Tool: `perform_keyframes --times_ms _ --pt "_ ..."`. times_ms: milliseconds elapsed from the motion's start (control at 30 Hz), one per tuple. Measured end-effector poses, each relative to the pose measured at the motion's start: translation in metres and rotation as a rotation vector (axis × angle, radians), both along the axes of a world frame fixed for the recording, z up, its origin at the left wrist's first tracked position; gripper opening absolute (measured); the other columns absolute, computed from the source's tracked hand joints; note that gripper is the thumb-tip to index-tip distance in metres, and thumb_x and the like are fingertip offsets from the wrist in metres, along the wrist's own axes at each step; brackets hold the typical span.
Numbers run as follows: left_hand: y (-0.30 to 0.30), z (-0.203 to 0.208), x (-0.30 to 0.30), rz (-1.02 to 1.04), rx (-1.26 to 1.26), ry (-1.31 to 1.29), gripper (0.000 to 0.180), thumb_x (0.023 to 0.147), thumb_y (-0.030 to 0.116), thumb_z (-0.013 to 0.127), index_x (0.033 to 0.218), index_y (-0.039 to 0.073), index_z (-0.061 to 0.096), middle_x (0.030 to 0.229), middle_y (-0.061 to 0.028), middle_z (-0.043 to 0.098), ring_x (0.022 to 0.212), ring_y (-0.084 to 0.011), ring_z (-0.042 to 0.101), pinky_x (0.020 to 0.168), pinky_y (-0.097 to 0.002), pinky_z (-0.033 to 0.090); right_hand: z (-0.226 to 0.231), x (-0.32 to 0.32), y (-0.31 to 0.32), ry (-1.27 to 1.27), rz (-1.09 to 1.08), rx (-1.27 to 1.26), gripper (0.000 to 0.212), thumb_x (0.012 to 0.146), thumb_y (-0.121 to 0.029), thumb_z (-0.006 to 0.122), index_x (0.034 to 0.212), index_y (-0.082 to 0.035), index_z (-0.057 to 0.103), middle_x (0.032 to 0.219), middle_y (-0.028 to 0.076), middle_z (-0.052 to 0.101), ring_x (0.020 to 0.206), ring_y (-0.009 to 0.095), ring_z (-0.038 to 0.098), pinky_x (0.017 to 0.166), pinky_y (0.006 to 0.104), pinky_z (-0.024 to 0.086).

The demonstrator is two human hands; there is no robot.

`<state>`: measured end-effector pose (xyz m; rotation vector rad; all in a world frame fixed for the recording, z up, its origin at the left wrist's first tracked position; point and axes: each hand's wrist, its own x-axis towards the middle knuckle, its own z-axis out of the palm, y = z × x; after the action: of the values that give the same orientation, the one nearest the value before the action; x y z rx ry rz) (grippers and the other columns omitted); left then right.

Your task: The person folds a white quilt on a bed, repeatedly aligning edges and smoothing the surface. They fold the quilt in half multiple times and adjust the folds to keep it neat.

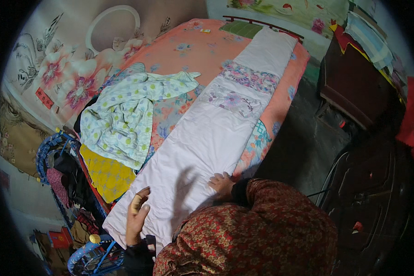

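A long white quilt (198, 138), folded into a narrow strip, runs along the bed from near my body toward the far end. Two bands of purple floral cloth (250, 77) cross its far half. My right hand (221, 185) lies flat on the quilt's right edge, fingers spread. Raised over the near left part of the quilt, my left hand (137, 216) holds nothing; its fingers are apart, and one has a tan wrap around it. A shadow falls on the quilt between my hands.
Left of the quilt lies a crumpled white dotted blanket (119, 119) over a yellow patterned cloth (107, 172). A green pillow (241, 29) rests at the bed's far end. Blue metal bed rails (99, 257) hold clothes at left. A dark cabinet (354, 85) stands at right.
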<state>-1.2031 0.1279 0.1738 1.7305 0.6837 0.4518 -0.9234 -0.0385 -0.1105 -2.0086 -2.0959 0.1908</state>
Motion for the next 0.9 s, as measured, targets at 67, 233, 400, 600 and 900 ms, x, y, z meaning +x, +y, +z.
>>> perform_keyframes --times_ms 67,233,400,600,900 --pt "0.015 -0.088 -0.039 0.187 0.092 0.284 0.054 0.087 0.029 0.059 0.128 -0.003 0.044 0.128 -0.0177 0.05 0.121 -0.0259 0.044 0.102 -0.0372 0.031 -0.003 0.004 0.0 -0.022 0.034 0.004 0.064 0.073 -0.047 0.062 0.123 -0.009 0.05 0.121 0.009 0.047 0.112 0.032 0.04 0.082 0.058 0.034" --pt "-0.061 -0.239 -0.154 0.207 0.484 1.132 0.07 0.075 0.044 0.061 0.132 0.008 0.043 0.137 -0.0244 0.036 0.128 -0.0396 0.031 0.105 -0.0557 0.02 -0.013 0.0 0.005 -0.098 0.005 0.073 0.052 0.076 -0.035 0.058 0.12 -0.009 0.051 0.119 0.009 0.048 0.11 0.032 0.042 0.08 0.0583 0.036" --pt "-0.081 -0.268 -0.153 0.34 0.387 1.059 0.071 0.066 0.034 0.07 0.128 0.01 0.047 0.136 -0.0197 0.038 0.129 -0.0389 0.029 0.107 -0.0536 0.018 -0.025 -0.007 0.008 -0.087 -0.028 0.131 0.04 0.079 -0.027 0.052 0.114 -0.009 0.055 0.116 0.009 0.05 0.108 0.033 0.044 0.077 0.0593 0.038" --pt "-0.078 -0.261 -0.167 0.39 0.682 1.11 0.065 0.063 0.03 0.069 0.123 0.011 0.051 0.135 -0.0216 0.039 0.13 -0.0399 0.027 0.108 -0.0544 0.016 -0.033 -0.006 0.009 -0.095 -0.036 0.125 0.033 0.081 -0.023 0.049 0.111 -0.009 0.056 0.114 0.009 0.052 0.105 0.032 0.047 0.073 0.0604 0.04" --pt "-0.094 -0.246 -0.219 0.742 1.299 1.235 0.078 0.067 0.029 0.07 0.135 0.01 0.038 0.145 -0.0193 0.029 0.136 -0.0371 0.02 0.111 -0.0492 0.014 -0.025 -0.008 0.008 -0.058 -0.04 0.06 0.031 0.084 -0.021 0.046 0.111 -0.009 0.057 0.116 0.009 0.051 0.105 0.032 0.046 0.078 0.061 0.038"
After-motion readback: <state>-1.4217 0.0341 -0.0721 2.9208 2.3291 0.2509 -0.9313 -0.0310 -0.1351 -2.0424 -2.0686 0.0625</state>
